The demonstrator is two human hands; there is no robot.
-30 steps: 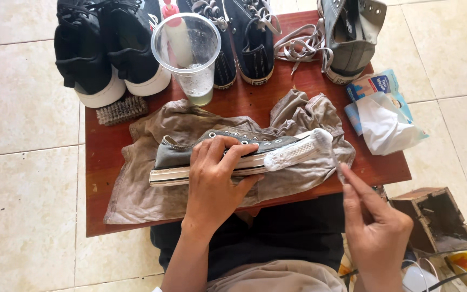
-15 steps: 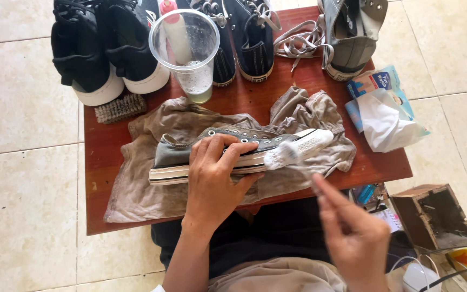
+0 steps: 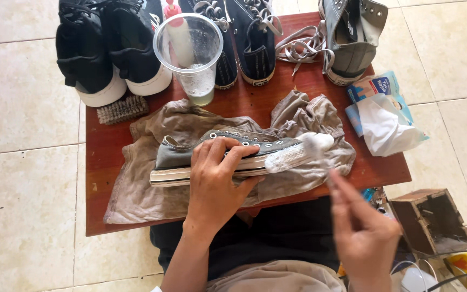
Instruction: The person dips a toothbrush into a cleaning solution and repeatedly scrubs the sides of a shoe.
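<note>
The left hand (image 3: pixel 217 178) is pressed down on a grey sneaker (image 3: pixel 233 154), fingers (image 3: pixel 239 157) curled over its side and sole, gripping it firmly. The sneaker lies on its side on a stained beige cloth (image 3: pixel 136 184) spread across the red-brown counter (image 3: pixel 104 157), toe pointing right and covered in white foam. The right hand (image 3: pixel 363 232) hovers off the near edge of the counter, low right, apart from the sneaker, fingers stretched out and loose, holding nothing; it is blurred.

Behind the cloth stands a clear plastic cup (image 3: pixel 190 54) with foamy liquid at the bottom and a pink-capped bottle (image 3: pixel 178 32) standing inside. A small scrub brush (image 3: pixel 122 110) lies just left of the cup. Along the far edge sit two black shoes (image 3: pixel 106 48) with white soles, two dark lace-up sneakers (image 3: pixel 244 38), and another grey sneaker (image 3: pixel 349 38) with loose laces beside it. At the right edge lies a pack of wet wipes (image 3: pixel 385 113) with a white sheet pulled out. A small wooden box (image 3: pixel 433 221) sits on the tiled floor (image 3: pixel 22 162).
</note>
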